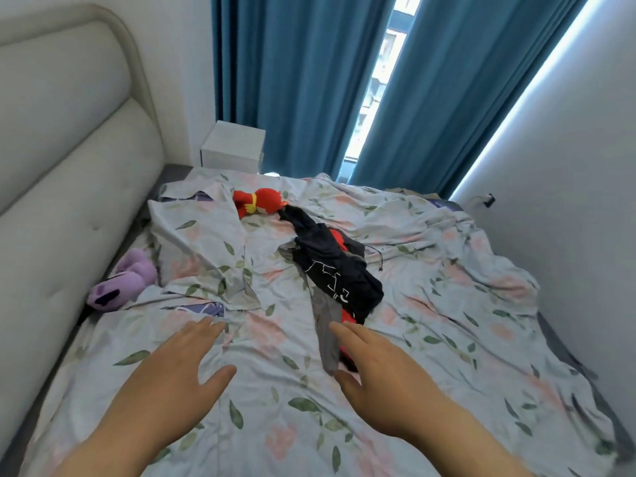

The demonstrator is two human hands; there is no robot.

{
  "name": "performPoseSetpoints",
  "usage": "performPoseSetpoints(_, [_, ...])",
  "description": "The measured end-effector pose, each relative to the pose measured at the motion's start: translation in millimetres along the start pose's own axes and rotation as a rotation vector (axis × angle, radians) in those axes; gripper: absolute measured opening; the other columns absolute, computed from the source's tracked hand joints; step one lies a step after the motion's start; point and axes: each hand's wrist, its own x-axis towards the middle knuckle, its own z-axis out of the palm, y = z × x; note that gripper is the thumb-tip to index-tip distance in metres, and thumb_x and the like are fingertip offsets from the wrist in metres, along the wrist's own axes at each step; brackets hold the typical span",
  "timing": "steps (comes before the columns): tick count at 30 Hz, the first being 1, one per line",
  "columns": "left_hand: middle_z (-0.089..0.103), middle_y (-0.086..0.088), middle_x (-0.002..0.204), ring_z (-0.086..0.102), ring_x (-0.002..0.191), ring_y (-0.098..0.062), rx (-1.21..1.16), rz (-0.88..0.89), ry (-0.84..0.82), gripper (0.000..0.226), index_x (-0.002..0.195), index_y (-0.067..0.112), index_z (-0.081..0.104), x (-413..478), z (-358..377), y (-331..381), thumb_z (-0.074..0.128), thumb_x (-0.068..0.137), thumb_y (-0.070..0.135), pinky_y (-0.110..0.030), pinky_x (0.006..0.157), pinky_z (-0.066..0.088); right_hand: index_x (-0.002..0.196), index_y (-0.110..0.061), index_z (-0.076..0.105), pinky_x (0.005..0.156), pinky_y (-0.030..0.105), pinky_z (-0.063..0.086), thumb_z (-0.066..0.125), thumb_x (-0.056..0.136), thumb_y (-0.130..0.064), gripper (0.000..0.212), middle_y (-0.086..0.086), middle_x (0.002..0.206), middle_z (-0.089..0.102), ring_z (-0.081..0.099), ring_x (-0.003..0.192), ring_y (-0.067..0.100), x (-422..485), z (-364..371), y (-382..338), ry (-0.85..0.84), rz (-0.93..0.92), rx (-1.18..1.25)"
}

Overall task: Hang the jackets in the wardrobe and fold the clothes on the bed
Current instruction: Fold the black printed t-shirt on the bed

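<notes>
A crumpled pile of dark clothes (335,270), black with white print and red patches, lies in the middle of the bed (447,304). A grey garment (325,325) trails from the pile toward me. My right hand (375,363) hovers with straight fingers just right of the grey garment's near end, holding nothing. My left hand (182,366) is stretched out flat over the floral sheet, well left of the pile, also holding nothing.
A red plush toy (260,201) lies beyond the pile and a purple plush (122,280) sits by the padded headboard (69,166) on the left. A white nightstand (234,146) and blue curtains (309,80) stand behind the bed. A white wall runs along the right.
</notes>
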Motion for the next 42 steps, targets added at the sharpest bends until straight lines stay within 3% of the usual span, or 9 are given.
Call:
performPoseSetpoints(4, [0.013,0.025,0.16,0.01,0.149,0.001,-0.009,0.067,-0.068,0.07,0.153,0.044,0.021,7,12,19,0.051,0.091,0.061,-0.025,0.118,0.018,0.157,-0.036,0.012,0.11,0.026,0.033,0.044,0.102,-0.042,0.064,-0.018,0.157,0.024,0.026,0.141,0.009,-24,-3,15,0.04,0.095,0.005])
performPoseSetpoints(8, [0.012,0.025,0.16,0.012,0.149,0.0,0.03,0.12,-0.098,0.07,0.153,0.046,0.019,15,16,36,0.049,0.092,0.061,-0.025,0.118,0.02,0.158,-0.036,0.011,0.113,0.025,0.03,0.043,0.102,-0.044,0.065,-0.019,0.16,0.021,0.023,0.145,0.007,-40,-2,32,0.06,0.156,0.035])
performPoseSetpoints(16, [0.026,0.023,0.158,0.029,0.143,-0.002,0.067,0.17,-0.091,0.069,0.15,0.046,0.027,38,17,84,0.056,0.088,0.059,-0.028,0.114,0.03,0.152,-0.038,0.017,0.105,0.029,0.039,0.046,0.099,-0.043,0.061,-0.014,0.151,0.032,0.036,0.135,0.012,-56,-12,73,0.133,0.221,0.098])
performPoseSetpoints(21, [0.025,0.02,0.159,0.025,0.146,-0.004,0.097,0.222,-0.081,0.068,0.151,0.043,0.028,60,37,149,0.057,0.091,0.055,-0.03,0.116,0.026,0.158,-0.036,0.009,0.114,0.023,0.025,0.043,0.102,-0.044,0.066,-0.015,0.163,0.016,0.019,0.148,0.008,-73,-30,133,0.175,0.262,0.111])
performPoseSetpoints(26, [0.023,0.017,0.161,0.017,0.148,-0.002,0.132,0.254,-0.077,0.069,0.154,0.04,0.027,76,77,217,0.057,0.092,0.053,-0.028,0.117,0.023,0.159,-0.036,0.006,0.118,0.025,0.02,0.041,0.103,-0.045,0.067,-0.016,0.165,0.01,0.012,0.151,0.006,-89,-40,206,0.159,0.287,0.137])
performPoseSetpoints(34, [0.028,0.017,0.159,0.026,0.146,-0.005,0.06,0.169,-0.042,0.067,0.151,0.037,0.033,102,159,299,0.061,0.092,0.049,-0.03,0.114,0.029,0.158,-0.037,0.007,0.116,0.024,0.022,0.041,0.102,-0.048,0.066,-0.018,0.164,0.012,0.017,0.149,0.006,-107,-45,330,0.116,0.279,0.163])
performPoseSetpoints(39, [0.034,0.019,0.155,0.032,0.141,-0.005,0.085,0.145,-0.059,0.065,0.15,0.039,0.035,101,191,333,0.061,0.091,0.049,-0.024,0.107,0.03,0.158,-0.036,0.007,0.116,0.029,0.027,0.04,0.102,-0.049,0.067,-0.015,0.165,0.013,0.02,0.149,0.01,-116,-50,377,0.08,0.276,0.174])
performPoseSetpoints(42, [0.036,0.019,0.154,0.045,0.129,-0.006,0.095,0.134,-0.065,0.064,0.149,0.041,0.035,97,197,344,0.061,0.091,0.049,-0.024,0.098,0.036,0.158,-0.036,0.008,0.116,0.03,0.028,0.041,0.102,-0.049,0.067,-0.015,0.165,0.014,0.021,0.149,0.011,-115,-50,391,0.074,0.266,0.197])
